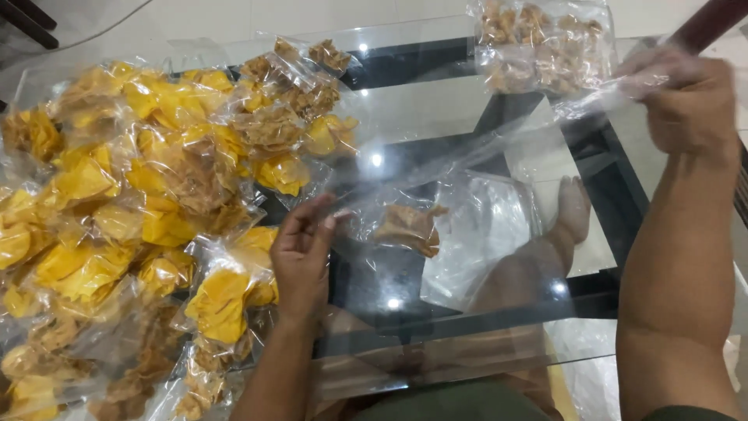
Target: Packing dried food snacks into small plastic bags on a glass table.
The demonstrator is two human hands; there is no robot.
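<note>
A long clear plastic bag (499, 148) is stretched above the glass-topped bench (436, 101), running from the lower middle of the view up toward the upper right. The left hand (302, 253) pinches its lower end, fingers (315, 218) closed on the film at the thumb tip. The right hand (689, 101) grips the upper end, fingers clenched around the gathered plastic, with the forearm coming in along the right edge.

Just beside the left hand, on the glass, lies a small clear packet of brown fried crisps (409, 228). To its right rests a flat stack of empty clear plastic bags (479, 238), touching or nearly touching the packet; the film makes the edge hard to tell.

The left side of the bench carries a large heap of clear packets filled with yellow and brown chips (132, 203), piled over one another and reaching to the left wrist. At the top of the view, near the right hand, sit further clear packets of pale brown crisps (541, 43).

Through the glass show the dark frame of the bench (615, 187), a bare foot (573, 210) on the pale floor, and a knee below it.
</note>
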